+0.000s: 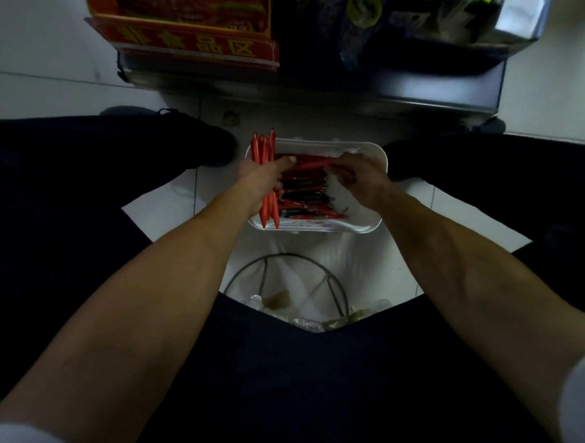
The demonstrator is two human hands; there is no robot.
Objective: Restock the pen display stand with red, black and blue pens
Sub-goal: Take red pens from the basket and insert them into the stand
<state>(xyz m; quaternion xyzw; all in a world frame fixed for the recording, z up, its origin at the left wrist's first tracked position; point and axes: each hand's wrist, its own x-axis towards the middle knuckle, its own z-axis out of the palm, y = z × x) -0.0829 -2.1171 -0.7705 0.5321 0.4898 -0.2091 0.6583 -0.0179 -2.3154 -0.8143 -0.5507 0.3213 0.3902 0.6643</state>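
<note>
The left hand grips a red pen bunch pointing away; tray pens lie crosswise under the curled right hand, can't tell if gripping.

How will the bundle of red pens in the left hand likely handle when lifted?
The bundle of red pens looks stiff, so it probably won't flex. Smooth barrels held only mid-length by the left hand may slip or fan out. Any dropped would likely land in the white tray below.
</note>
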